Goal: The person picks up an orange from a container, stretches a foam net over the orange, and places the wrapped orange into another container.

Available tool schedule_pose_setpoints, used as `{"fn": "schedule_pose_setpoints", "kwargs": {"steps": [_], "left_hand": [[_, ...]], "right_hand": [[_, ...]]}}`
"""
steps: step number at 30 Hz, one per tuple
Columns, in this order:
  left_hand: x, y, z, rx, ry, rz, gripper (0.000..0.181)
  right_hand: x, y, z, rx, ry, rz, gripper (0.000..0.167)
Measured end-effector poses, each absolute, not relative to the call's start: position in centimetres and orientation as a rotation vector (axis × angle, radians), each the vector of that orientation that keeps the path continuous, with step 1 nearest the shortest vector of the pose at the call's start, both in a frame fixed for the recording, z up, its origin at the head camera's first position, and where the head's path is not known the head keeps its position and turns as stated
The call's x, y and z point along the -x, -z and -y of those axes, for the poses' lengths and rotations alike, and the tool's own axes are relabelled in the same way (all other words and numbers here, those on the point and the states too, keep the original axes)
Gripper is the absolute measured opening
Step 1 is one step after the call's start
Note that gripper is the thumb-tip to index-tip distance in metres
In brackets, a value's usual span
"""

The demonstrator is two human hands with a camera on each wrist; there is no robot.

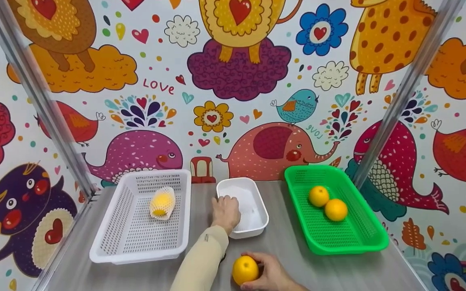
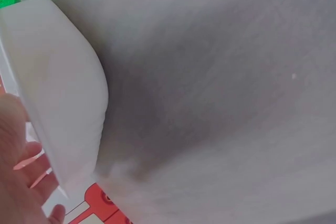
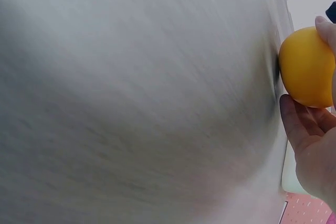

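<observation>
At the small white container (image 1: 253,210), the left hand (image 1: 225,212) grips the near-left rim, fingers over the edge. The left wrist view shows the container's outer wall (image 2: 63,77) beside the left hand (image 2: 21,161); part of its grip is cut off by the frame. Nearer the front, the right hand (image 1: 271,273) holds an orange (image 1: 245,270) from its right side, thumb and fingers spread around it. In the right wrist view the orange (image 3: 307,67) sits between the thumb and fingers of the right hand (image 3: 315,150), low by the grey table.
A white basket (image 1: 140,256) on the left holds a yellow fruit (image 1: 162,203) in a foam net. The green basket (image 1: 348,248) on the right contains two oranges (image 1: 318,196). Metal posts and a patterned wall stand around the grey table (image 1: 204,194).
</observation>
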State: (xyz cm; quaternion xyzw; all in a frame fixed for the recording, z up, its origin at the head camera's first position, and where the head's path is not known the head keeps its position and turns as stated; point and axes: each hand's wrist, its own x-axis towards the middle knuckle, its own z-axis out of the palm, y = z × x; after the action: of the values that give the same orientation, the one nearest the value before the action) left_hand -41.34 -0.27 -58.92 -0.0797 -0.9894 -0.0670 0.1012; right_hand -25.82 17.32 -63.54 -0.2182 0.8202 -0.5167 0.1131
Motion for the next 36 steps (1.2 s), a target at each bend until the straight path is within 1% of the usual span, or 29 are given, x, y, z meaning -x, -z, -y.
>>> {"fn": "schedule_pose_setpoints", "kwargs": {"steps": [8,12,16,21,29,36], "left_hand": [[41.0,58.8,0.7,0.336,0.168,2.851,0.007],[40.8,58.5,1.2,0.379,0.207,2.794,0.004],[40.4,58.1,1.7,0.385,0.305,2.78,0.005],[39.9,58.3,2.6,0.433,0.341,2.665,0.006],[39.2,58.2,3.8,0.517,0.366,2.473,0.007],[38.5,57.5,4.3,0.433,0.59,2.425,0.006]], "right_hand": [[25.6,63.4,-17.3,0.634,1.51,-2.415,0.081],[25.5,63.4,-17.2,0.626,1.488,-2.445,0.082],[25.5,63.3,-17.2,0.591,1.47,-2.45,0.081],[25.5,63.4,-16.9,0.611,1.461,-2.484,0.079],[25.2,63.2,-16.7,0.493,1.41,-2.484,0.077],[25.0,63.3,-16.5,0.531,1.38,-2.553,0.076]]}}
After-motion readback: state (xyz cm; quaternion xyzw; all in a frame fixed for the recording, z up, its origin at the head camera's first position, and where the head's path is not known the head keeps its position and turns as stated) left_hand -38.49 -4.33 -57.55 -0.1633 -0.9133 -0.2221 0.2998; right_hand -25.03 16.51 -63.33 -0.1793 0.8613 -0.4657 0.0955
